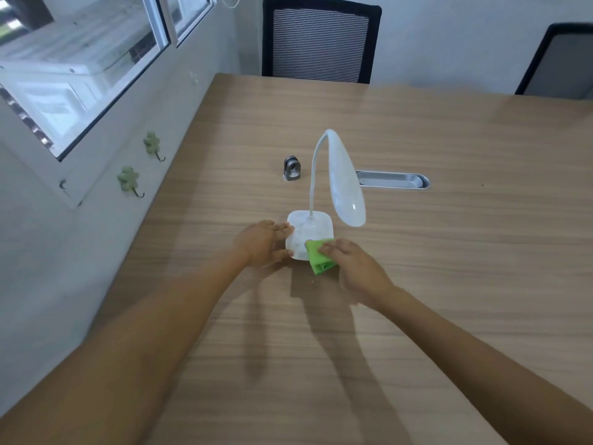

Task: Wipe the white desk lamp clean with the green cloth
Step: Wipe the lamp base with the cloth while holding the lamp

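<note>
The white desk lamp [308, 231] stands upright near the middle of the wooden table, with a square base, a thin curved neck and a drooping oval head. My left hand [261, 244] grips the left side of the base between fingers and thumb. The folded green cloth [317, 260] lies over the near right corner of the base, with my right hand [354, 268] pressing on it. Part of the cloth is hidden under my fingers.
A small grey metal object [292, 169] stands behind the lamp. A silver cable slot [393, 180] is set into the wooden table [449, 252]. Two black chairs [321, 40] stand at the far edge. The wall with green clover hooks [129, 180] and windows runs along the left.
</note>
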